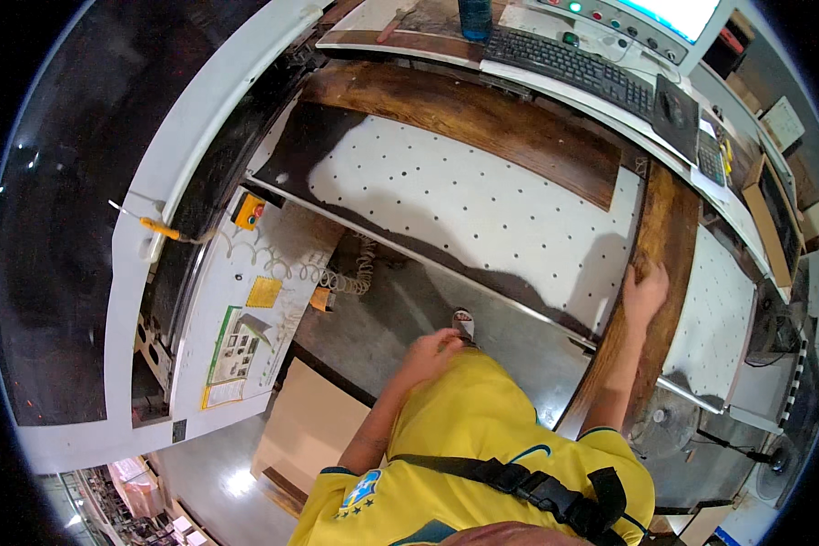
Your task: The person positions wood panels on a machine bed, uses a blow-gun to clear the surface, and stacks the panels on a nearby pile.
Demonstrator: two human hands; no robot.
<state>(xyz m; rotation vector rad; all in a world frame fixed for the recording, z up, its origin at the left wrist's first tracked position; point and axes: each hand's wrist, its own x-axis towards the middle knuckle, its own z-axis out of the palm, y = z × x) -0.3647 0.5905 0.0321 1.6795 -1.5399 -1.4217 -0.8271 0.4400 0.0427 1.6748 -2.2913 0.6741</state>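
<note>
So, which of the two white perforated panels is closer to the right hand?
The smaller perforated panel, right of the brown wooden beam where the right hand rests. The larger panel lies left of that beam, slightly farther.

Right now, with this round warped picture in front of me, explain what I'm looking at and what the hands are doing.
This is one fisheye camera worn on a person's head, looking down, so straight edges bend. The yellow shirt below is the wearer's own. The right hand rests flat on a wooden board beside a white perforated machine bed. The left hand hangs loosely closed near the body, and I see nothing in it. A keyboard and control panel sit at the top.
</note>
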